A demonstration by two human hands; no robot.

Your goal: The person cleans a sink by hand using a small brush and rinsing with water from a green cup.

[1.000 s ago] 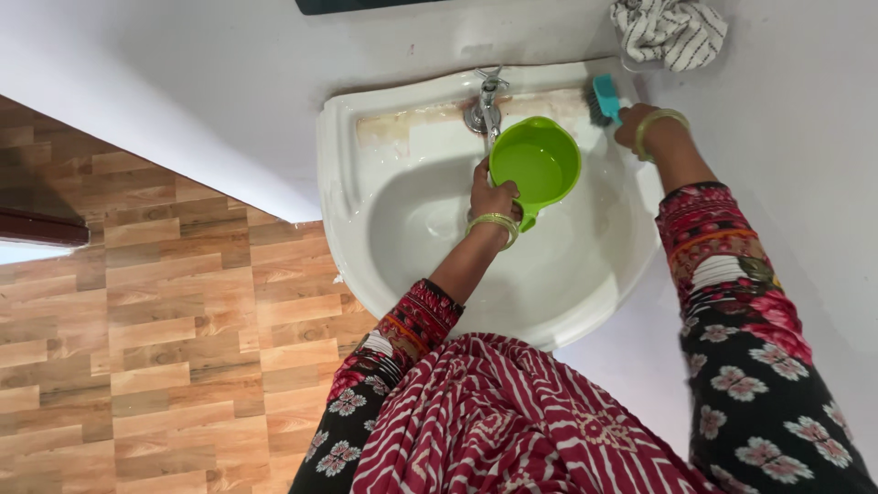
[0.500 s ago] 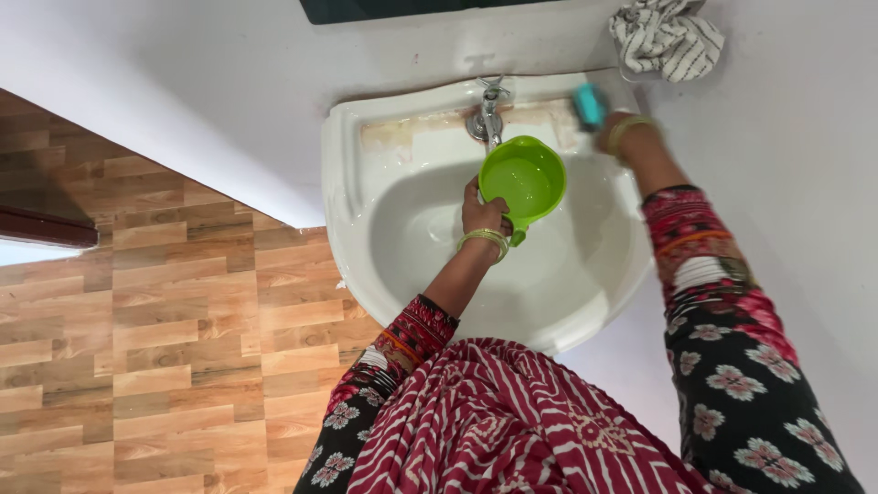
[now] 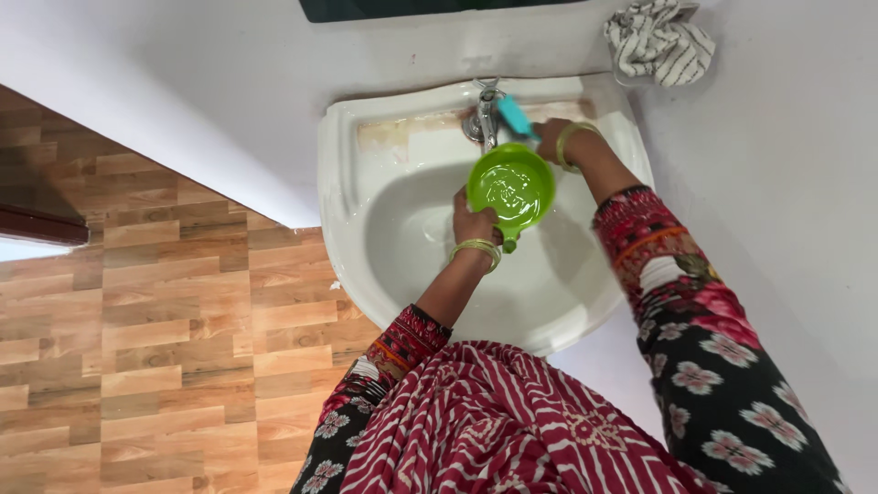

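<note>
A bright green plastic mug (image 3: 510, 189) with rippling water in it is held by its handle in my left hand (image 3: 474, 222), just under the metal tap (image 3: 485, 114). The mug hangs over the bowl of a white wall-mounted washbasin (image 3: 384, 238). My right hand (image 3: 551, 139) grips a teal scrubbing brush (image 3: 514, 116) beside the tap, at the mug's far rim. The basin's back ledge (image 3: 407, 133) shows brownish stains. Bangles circle both of my wrists.
A striped black-and-white cloth (image 3: 658, 41) hangs on the white wall above the basin's right corner. A dark mirror edge (image 3: 412, 7) runs along the top. Wood-pattern floor tiles (image 3: 155, 320) lie to the left.
My right hand has carried the teal brush left, from the basin's back right corner to the tap. The water in the mug now ripples.
</note>
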